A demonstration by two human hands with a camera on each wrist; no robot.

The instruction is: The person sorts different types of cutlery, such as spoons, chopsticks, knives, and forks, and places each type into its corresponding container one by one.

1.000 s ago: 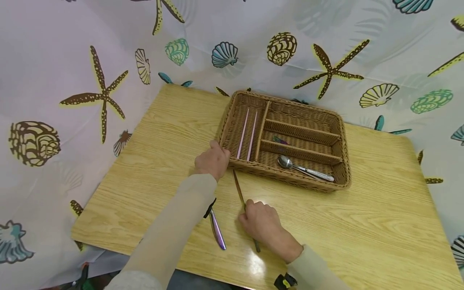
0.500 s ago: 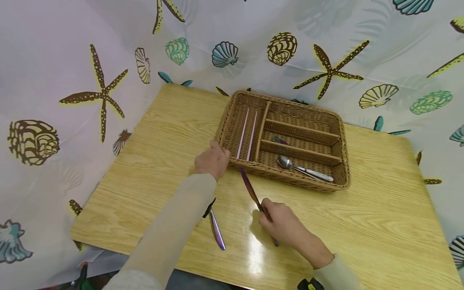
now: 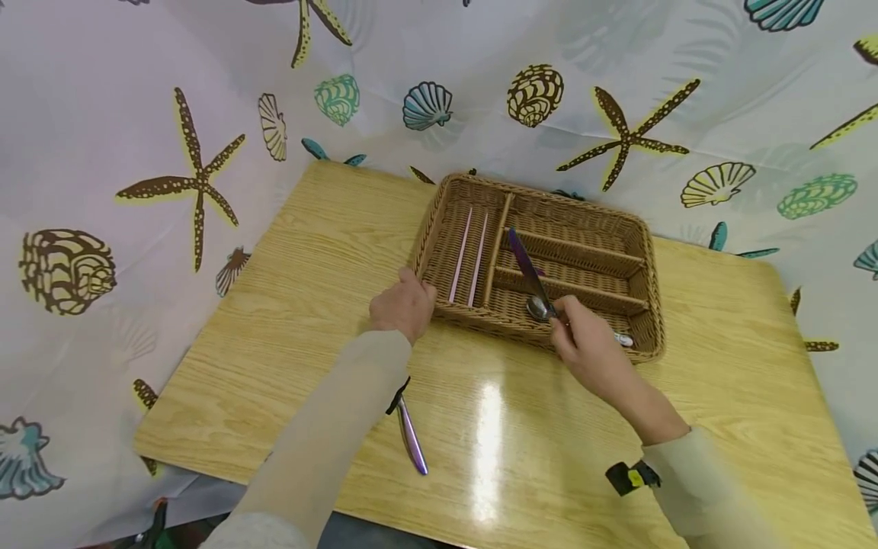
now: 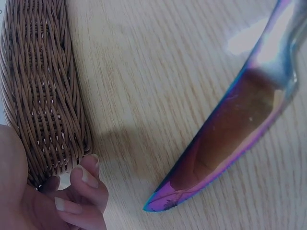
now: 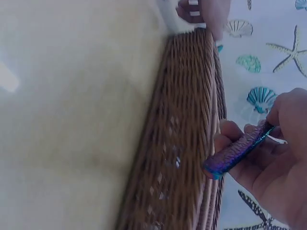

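Observation:
My left hand grips the front left corner of a brown wicker cutlery basket; in the left wrist view its fingers curl round that corner. My right hand holds a knife with a dark purple blade tilted over the basket's right-hand compartments. In the right wrist view the fingers wrap the knife's textured, iridescent handle. A silver spoon lies in the front compartment, partly hidden by the right hand. Two slim pink sticks, like chopsticks, lie in the left compartment.
Another iridescent knife lies on the wooden table, partly under the left forearm in the head view. Something small and purple shows in the middle compartment, mostly hidden. A shell-patterned cloth hangs behind the table.
My right hand has lifted the knife off the table and carried it up and right, over the basket. The left hand stays on the corner.

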